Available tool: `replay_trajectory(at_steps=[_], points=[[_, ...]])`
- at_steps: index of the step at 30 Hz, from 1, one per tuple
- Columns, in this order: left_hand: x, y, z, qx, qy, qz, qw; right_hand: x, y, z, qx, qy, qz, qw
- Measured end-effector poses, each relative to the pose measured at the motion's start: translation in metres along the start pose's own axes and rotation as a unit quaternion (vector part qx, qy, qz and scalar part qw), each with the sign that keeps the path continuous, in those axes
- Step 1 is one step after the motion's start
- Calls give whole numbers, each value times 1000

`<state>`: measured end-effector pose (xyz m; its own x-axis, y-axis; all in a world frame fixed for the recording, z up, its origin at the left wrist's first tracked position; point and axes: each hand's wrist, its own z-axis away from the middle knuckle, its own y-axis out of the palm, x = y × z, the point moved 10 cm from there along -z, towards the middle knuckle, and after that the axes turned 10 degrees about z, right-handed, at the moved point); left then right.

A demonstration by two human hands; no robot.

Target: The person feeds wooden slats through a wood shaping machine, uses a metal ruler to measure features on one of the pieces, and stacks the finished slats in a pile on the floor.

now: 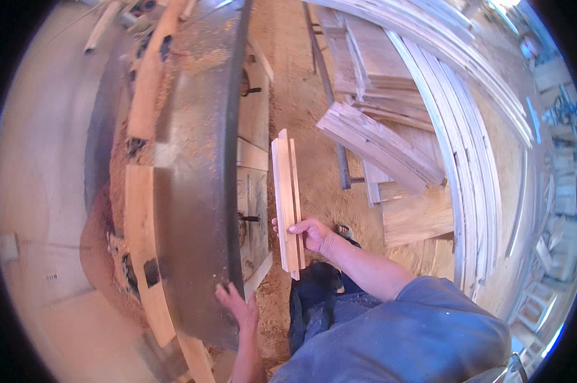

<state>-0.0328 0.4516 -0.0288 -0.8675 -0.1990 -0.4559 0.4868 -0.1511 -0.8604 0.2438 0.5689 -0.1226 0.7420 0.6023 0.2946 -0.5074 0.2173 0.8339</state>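
My right hand (311,233) grips a short wooden piece with stepped, grooved edges (289,198). The thumb lies across its upper face and the other fingers go round its sides, partly hidden. The piece is held over the floor, between the machine and the stacked boards. Nothing is held in my left hand (238,307), whose fingers are spread at the edge of the grey metal machine table (196,210). Whether those fingertips touch the metal is hard to tell. Wood dust and chips lie on the table, along the wooden fence (143,217).
To the right, grooved boards (381,145) rest on a stack of wide boards (384,57) by a metal stand (341,150). Long pale strips (477,172) run beyond them. Dark handles (250,218) jut from the machine's side. Sawdust covers the floor (285,70).
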Motion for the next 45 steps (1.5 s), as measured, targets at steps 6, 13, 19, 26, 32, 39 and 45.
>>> replay_trajectory(at_steps=[6,13,19,26,32,39,45], points=[[-158,9,-50,149,-91,522,835,4,98,-1,186,18,16,982],[-164,-111,-90,-164,135,100,972,98,189,-36,124,-77,-9,989],[-115,-124,-117,-260,116,134,949,131,201,-107,48,-49,94,993],[-50,-136,-135,-315,43,102,942,134,217,-198,38,-19,92,995],[-14,-110,-112,-387,-30,266,882,118,219,-290,-25,25,184,982],[-13,9,-215,-235,-191,903,304,92,241,-348,-24,190,368,910],[-4,6,-284,-482,-226,835,139,84,239,-348,-86,370,490,784]])
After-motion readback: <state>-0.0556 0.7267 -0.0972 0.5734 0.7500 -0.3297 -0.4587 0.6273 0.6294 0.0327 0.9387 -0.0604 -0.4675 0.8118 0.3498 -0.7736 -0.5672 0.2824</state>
